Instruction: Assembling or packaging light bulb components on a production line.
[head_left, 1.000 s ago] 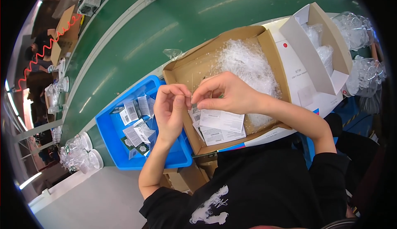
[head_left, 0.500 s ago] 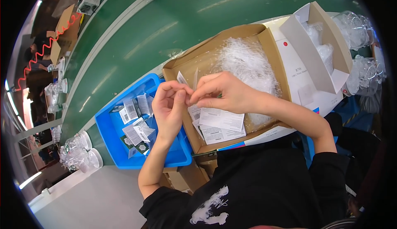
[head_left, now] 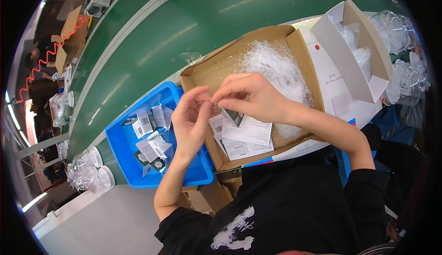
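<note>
Over the left part of a shallow cardboard box, my hands meet fingertip to fingertip. My left hand is closed in a pinch, thumb against forefinger. Opposite it, my right hand pinches too, thumb and forefinger together. Whatever sits between the fingertips is too small to make out. Just under the right fingers hangs a small dark green and white tag; how it is attached is hidden. White printed cards lie in the box below my hands, beside a heap of thin clear plastic strands.
Left of the box stands a blue plastic bin with several tags inside. An open white carton holding clear plastic bags is at the right. Clear plastic jars stand beyond it. A green work surface stretches behind.
My hands have shifted slightly, with the fingers still meeting. The tag that stood up above my fingers now hangs below the right hand, its dark green side showing.
</note>
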Demonstrator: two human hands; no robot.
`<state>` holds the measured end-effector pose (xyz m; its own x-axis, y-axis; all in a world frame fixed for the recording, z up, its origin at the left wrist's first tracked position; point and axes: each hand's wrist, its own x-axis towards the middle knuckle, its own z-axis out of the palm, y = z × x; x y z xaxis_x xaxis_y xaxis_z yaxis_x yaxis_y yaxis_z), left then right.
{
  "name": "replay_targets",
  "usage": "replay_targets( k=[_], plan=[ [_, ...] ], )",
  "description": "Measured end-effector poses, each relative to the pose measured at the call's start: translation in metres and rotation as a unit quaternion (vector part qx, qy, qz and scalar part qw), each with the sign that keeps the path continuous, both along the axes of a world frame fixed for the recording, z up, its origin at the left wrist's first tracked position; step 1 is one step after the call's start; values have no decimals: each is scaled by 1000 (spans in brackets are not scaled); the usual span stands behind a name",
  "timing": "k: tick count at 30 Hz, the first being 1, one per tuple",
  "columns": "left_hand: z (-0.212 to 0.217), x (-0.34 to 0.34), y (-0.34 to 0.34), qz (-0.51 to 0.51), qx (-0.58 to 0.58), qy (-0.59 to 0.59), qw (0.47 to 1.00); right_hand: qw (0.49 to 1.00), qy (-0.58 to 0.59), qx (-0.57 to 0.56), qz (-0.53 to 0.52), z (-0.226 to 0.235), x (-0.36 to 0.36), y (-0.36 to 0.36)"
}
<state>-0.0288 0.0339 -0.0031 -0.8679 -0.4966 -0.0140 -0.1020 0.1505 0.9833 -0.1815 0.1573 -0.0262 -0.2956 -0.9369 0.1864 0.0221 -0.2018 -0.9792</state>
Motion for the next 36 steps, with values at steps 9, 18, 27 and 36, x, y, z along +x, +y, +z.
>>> replay_targets(
  k=[9,18,27,36],
  plan=[
    [-2,-3,4,5,13,21,1000,993,-103,55,10,1,-5,0],
    [-1,-1,6,14,15,9,1000,986,-144,67,50,-1,-3,-1],
    [0,0,3,61,-92,-6,994,992,-118,-52,-1,-9,6,-13],
    [-20,12,-8,44,-84,26,995,994,-76,-62,-44,-11,21,-11]
  ],
)
